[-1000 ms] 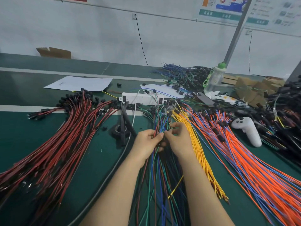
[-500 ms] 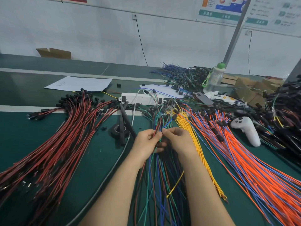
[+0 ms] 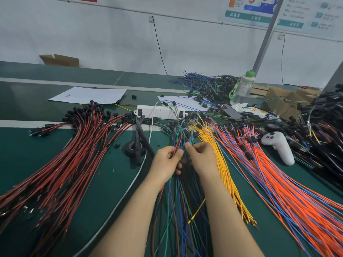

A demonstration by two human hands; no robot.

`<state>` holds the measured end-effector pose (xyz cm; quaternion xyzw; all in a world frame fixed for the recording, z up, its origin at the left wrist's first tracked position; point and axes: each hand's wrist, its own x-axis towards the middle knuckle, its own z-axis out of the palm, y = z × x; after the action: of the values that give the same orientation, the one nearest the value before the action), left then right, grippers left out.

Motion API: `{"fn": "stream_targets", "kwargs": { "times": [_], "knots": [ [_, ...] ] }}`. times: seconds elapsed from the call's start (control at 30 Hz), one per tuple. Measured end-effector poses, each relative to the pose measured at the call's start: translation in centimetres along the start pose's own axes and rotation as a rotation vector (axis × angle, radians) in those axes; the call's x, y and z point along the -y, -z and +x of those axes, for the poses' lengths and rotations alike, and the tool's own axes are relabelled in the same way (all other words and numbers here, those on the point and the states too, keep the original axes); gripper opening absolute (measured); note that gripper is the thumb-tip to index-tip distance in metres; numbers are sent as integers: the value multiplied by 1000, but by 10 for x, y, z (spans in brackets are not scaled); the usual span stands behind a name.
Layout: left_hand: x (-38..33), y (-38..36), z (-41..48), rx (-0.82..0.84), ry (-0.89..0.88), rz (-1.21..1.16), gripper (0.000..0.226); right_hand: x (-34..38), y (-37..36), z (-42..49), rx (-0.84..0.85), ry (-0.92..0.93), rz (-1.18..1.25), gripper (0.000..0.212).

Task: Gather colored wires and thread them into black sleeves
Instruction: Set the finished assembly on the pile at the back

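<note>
A mixed bundle of green, blue and brown wires [image 3: 181, 197] runs down the middle of the green table [image 3: 100, 182]. My left hand [image 3: 166, 161] grips several of these wires, which rise out between thumb and fingers. My right hand [image 3: 201, 157] sits right beside it and pinches a thin blue wire [image 3: 190, 140] at its fingertips. Small black sleeves [image 3: 187, 125] cap the far ends of the bundle. Yellow wires [image 3: 220, 164] lie just right of my right hand. Whether a sleeve is in either hand is hidden.
A large fan of red and black wires [image 3: 61, 164] covers the left. Orange and blue wires [image 3: 282, 182] spread to the right beside a white controller [image 3: 278, 145]. A roll of black tape [image 3: 134, 147], a white power strip [image 3: 161, 112], a bottle [image 3: 242, 88] and papers lie further back.
Both hands stayed together over the mixed bundle. The right fingertips shifted slightly left and up, and now hold a blue wire end close to the left hand's grip.
</note>
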<state>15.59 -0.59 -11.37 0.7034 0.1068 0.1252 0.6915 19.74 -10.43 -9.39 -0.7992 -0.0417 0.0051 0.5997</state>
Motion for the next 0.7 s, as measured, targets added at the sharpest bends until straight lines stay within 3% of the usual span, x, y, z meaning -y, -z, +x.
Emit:
{"fn": "stream_targets", "kwargs": {
  "times": [0.07, 0.17, 0.47, 0.57, 0.7],
  "knots": [
    [-6, -1, -4, 67, -18, 80, 15, 3, 2, 1, 26, -86, 99, 39],
    [-20, -3, -11, 238, 23, 224, 20, 4, 5, 1, 120, -117, 282, 26],
    [-58, -2, -26, 438, 144, 300, 32, 22, 22, 13, 109, -457, 1273, 35],
    [-69, 3, -29, 503, 172, 351, 38, 37, 37, 22, 120, -378, 1423, 38],
    [-80, 12, -30, 546, 170, 218, 36, 59, 62, 32, 64, -208, 1467, 38]
  ]
}}
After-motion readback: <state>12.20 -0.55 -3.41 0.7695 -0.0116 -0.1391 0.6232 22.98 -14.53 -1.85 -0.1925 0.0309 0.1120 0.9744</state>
